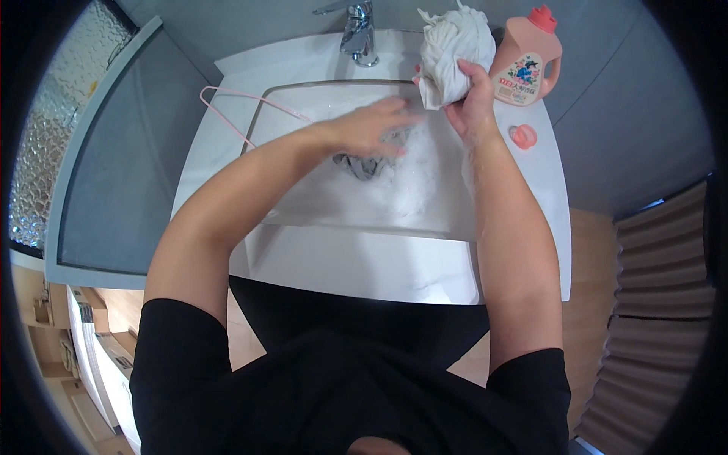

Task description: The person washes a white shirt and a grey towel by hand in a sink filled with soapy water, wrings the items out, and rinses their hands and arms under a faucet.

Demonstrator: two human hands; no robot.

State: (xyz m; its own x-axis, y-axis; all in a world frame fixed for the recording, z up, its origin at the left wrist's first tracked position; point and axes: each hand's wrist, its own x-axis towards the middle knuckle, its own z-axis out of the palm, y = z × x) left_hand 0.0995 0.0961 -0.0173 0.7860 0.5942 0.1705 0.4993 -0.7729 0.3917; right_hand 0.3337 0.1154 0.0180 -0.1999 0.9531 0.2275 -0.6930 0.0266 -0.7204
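My right hand (474,102) is closed round a bunched, wet-looking white cloth (457,47), held up over the back right corner of the basin. Above the white sink basin (303,216), my left hand (375,127) is stretched out with its fingers apart, slightly blurred, and nothing shows in it. Beneath it a grey cloth (360,167) lies partly hidden among white suds (413,186). Foam clings to my right wrist.
A chrome faucet (358,34) stands behind the basin. At the back right are a pink detergent bottle (527,57) and its loose pink cap (523,136). A pink hanger (220,114) rests across the left rim. A grey-framed panel (114,167) stands to the left.
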